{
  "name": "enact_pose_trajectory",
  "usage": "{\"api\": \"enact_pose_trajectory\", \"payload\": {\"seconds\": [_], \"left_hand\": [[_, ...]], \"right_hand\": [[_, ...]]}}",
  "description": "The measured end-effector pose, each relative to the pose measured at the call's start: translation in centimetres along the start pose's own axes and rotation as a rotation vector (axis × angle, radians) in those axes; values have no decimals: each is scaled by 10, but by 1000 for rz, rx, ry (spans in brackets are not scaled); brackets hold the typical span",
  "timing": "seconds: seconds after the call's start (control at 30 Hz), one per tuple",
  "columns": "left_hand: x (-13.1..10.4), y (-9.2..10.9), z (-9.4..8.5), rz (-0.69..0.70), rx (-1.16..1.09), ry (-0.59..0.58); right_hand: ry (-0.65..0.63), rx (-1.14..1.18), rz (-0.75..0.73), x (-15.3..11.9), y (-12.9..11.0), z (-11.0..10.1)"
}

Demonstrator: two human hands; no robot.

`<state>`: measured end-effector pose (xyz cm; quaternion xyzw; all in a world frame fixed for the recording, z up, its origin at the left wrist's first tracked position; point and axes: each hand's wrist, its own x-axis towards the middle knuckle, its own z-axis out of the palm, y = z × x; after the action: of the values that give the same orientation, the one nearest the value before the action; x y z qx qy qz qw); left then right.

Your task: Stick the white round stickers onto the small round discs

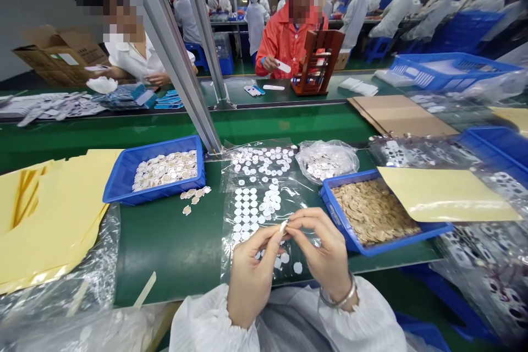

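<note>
Between the fingertips of both hands is a small pale disc [284,225], seen nearly edge-on. My left hand [253,267] pinches it from the left with thumb and forefinger. From the right, the thumb and forefinger of my right hand [324,250] close on it too. Beneath them lies a clear plastic sheet [229,256] bearing white round pieces [246,212], some in neat rows and some scattered. To the right, a blue tray [358,247] holds many gold-coloured discs [371,212]. At the left, another blue tray [157,195] contains white-rimmed discs [167,170].
Several loose discs [196,195] lie beside the left tray. A plastic bag of pieces [328,159] sits behind the sheet. Yellow sheets [53,214] cover the left side, and one yellow sheet [447,192] overlaps the right tray. A metal post [177,60] rises ahead. Co-workers sit across the bench.
</note>
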<state>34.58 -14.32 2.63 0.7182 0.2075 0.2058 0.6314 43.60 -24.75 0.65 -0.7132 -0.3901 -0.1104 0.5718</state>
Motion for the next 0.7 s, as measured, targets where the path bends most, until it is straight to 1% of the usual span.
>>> {"api": "enact_pose_trajectory", "payload": {"seconds": [0.13,0.33,0.4,0.53,0.6,0.7], "left_hand": [[0,0,0,13,12,-13],[1,3,0,13,0,-10],[1,5,0,10,-15,-5],[1,6,0,9,-36,-9],[1,5,0,18,-28,-9],[2,5,1,40,7,-8]], "right_hand": [[-46,41,9,1,1,-3],[-133,38,-36,4,3,-6],[-107,45,-35,4,3,-6],[8,48,-31,1,2,-3],[24,41,-45,1,2,-2],[6,20,-62,0,1,-2]]}}
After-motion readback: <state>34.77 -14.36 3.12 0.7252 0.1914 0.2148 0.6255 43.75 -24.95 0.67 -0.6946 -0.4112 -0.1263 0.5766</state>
